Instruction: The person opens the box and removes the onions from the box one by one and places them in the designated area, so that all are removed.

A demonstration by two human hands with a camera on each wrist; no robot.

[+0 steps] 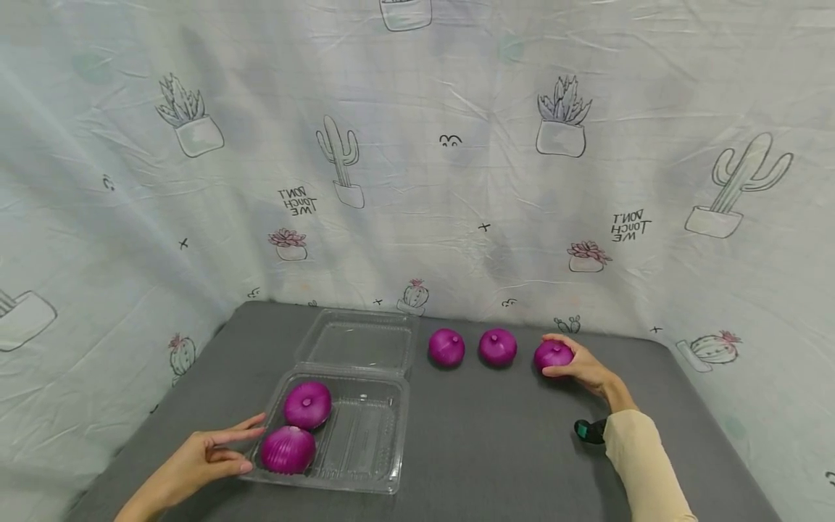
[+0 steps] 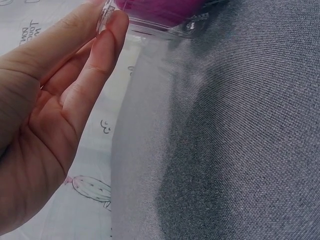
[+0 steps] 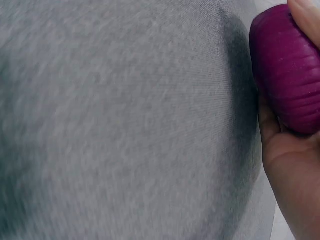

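Note:
My right hand [image 1: 590, 371] grips a purple onion [image 1: 553, 355] at the back right, thumb on its near side and fingers on the far side. In the right wrist view the same onion [image 3: 287, 70] lies against the palm side of the fingers. At the left, my left hand [image 1: 198, 460] holds the left rim of a clear plastic clamshell container [image 1: 399, 435]. Its fingertips [image 2: 117, 25] are at the plastic edge in the left wrist view. Two purple onions, one behind [image 1: 308, 404] and one in front [image 1: 288, 449], sit in the container's left side.
Two more onions, one left [image 1: 446, 348] and one right [image 1: 498, 347], stand in a row on the grey table [image 1: 483, 449]. The container's hinged lid [image 1: 359, 344] lies folded back. A patterned curtain [image 1: 417, 181] hangs behind. A dark strap [image 1: 590, 431] is at the right wrist.

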